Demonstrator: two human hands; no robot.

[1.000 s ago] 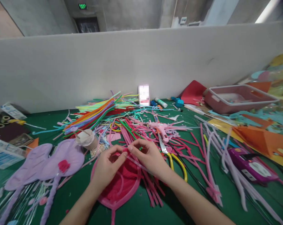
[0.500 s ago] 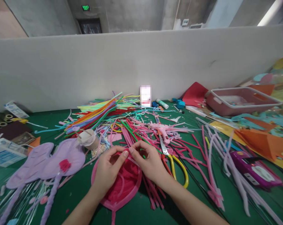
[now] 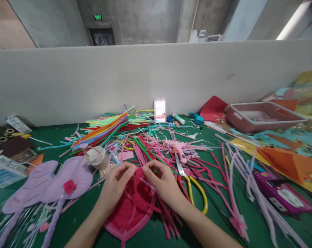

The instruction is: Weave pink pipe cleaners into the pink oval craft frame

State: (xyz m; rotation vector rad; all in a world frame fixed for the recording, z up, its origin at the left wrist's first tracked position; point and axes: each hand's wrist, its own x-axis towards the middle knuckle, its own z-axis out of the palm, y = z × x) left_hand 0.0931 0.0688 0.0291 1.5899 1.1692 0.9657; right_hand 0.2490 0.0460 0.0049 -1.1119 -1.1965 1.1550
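Observation:
A pink leaf-shaped craft piece [image 3: 131, 210] with a red mesh inside lies on the green table [image 3: 75, 217] in front of me. My left hand [image 3: 116, 187] rests on its left half, thumb and forefinger pinched near the top rim. My right hand [image 3: 161, 182] sits on the right side and pinches a thin pink pipe cleaner [image 3: 148, 184] at the top of the piece. The two sets of fingertips are a few centimetres apart.
Coloured pipe cleaners [image 3: 111, 127] are heaped behind the hands. Yellow-handled scissors [image 3: 192, 187] and a pink glue gun [image 3: 178, 146] lie to the right. A purple winged shape [image 3: 47, 184] and tape roll [image 3: 95, 155] lie left; a pink tray [image 3: 261, 115] and purple device [image 3: 282, 194] right.
The fingertips that met half a second ago have drawn slightly apart. The camera has tilted, so everything sits a little lower in the picture.

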